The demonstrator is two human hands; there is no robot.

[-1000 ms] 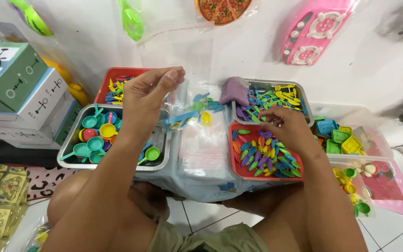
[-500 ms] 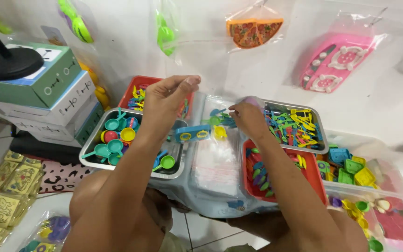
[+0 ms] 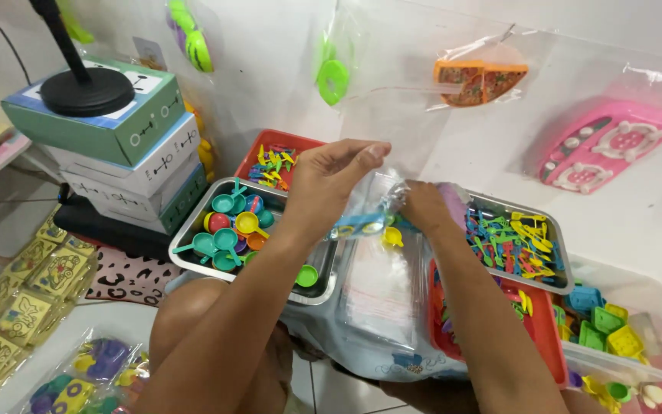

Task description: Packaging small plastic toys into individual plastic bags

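My left hand pinches the top edge of a small clear plastic bag that holds blue and yellow toy pieces. My right hand is bunched at the bag's mouth, fingers closed against it. Both hands hover over a stack of clear bags that lies between the trays. A metal tray of toy pans and cups sits under my left forearm. Under my right forearm is a red tray of small utensils.
A second metal tray of coloured utensils and a red tray stand behind. Stacked boxes carry a black stand base at the left. Packed toys hang on the wall, including a pink toy. Yellow packs lie on the floor.
My right hand left the right-hand red tray and came up to the bag's mouth. My left hand kept the bag raised. The view shifted down and right.
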